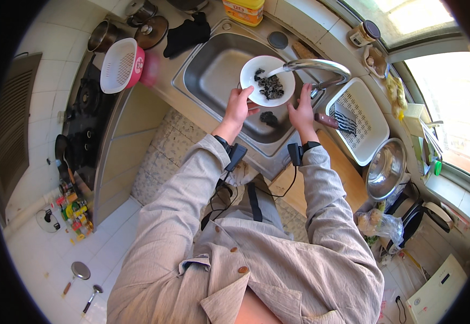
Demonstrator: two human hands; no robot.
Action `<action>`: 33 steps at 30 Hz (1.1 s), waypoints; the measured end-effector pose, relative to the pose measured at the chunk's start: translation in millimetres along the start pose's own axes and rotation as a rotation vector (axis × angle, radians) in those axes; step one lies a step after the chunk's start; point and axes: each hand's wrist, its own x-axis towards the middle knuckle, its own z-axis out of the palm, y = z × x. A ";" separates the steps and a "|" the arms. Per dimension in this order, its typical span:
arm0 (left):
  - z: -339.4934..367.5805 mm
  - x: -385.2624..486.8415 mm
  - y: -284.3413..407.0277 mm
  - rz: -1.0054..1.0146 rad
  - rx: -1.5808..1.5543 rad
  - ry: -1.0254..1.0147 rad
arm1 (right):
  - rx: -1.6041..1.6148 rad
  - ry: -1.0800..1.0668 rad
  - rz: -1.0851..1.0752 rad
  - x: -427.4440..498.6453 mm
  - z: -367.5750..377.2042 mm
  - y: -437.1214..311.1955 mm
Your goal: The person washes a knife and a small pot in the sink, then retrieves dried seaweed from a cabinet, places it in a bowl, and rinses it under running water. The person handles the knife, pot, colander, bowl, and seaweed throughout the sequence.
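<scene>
A white bowl (251, 83) holding dark, frilly pieces that look like black fungus (272, 87) is over the sink, tilted slightly. My left hand (239, 106) grips its near-left rim, thumb on the edge and fingers beneath. Water runs from the curved chrome faucet (320, 65) into the bowl. On the bowl's right side is my right hand (302, 111), thumb spread from the fingers. Its fingertips are by the faucet lever (314, 93); whether they touch it I cannot tell. A dark clump (269, 119) lies in the sink basin (214, 60) below the bowl.
Right of the sink, a white draining basket (374, 133) holds a wooden-handled cleaver (328, 120). A wooden cutting board (340, 174) and a steel basin (387, 170) lie nearer. To the left stand a pink-and-white colander (117, 67), a black cloth (188, 35) and a gas stove (87, 121).
</scene>
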 end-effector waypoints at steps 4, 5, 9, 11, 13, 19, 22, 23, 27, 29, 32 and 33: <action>1.3 3.9 -1.0 0.003 -0.019 -0.007 | -0.044 0.006 -0.016 0.5 1.1 2.7; 1.0 4.3 -1.6 0.008 -0.025 -0.007 | -0.047 0.000 -0.001 0.6 0.8 3.0; -0.2 7.2 -4.9 0.020 -0.052 -0.003 | -0.034 -0.010 -0.007 0.9 -0.3 3.9; -1.2 8.2 -6.0 0.032 -0.067 -0.001 | -0.035 -0.018 0.001 1.0 -1.1 3.7; -1.6 9.1 -6.8 0.052 -0.074 0.014 | -0.033 -0.017 -0.010 1.2 -1.7 3.5; -2.6 10.4 -8.3 0.067 -0.089 0.035 | -0.046 -0.020 -0.018 3.0 -1.6 3.7; -3.3 10.2 -9.6 0.066 -0.091 0.045 | -0.049 -0.019 -0.020 4.0 -1.0 4.1; -3.7 10.1 -9.9 0.064 -0.095 0.044 | -0.053 -0.023 -0.007 4.3 -0.9 4.0; -5.4 10.4 -10.4 0.040 -0.098 0.041 | -0.046 -0.026 -0.019 5.5 -0.8 4.3; -5.7 10.2 -10.6 0.026 -0.101 0.043 | -0.051 -0.034 -0.001 6.2 -0.7 4.5; -5.3 9.3 -11.1 0.019 -0.101 0.034 | -0.049 -0.037 0.001 6.8 -0.5 4.9; -5.1 9.3 -10.9 0.017 -0.102 0.037 | -0.043 -0.031 -0.022 7.1 -0.5 5.1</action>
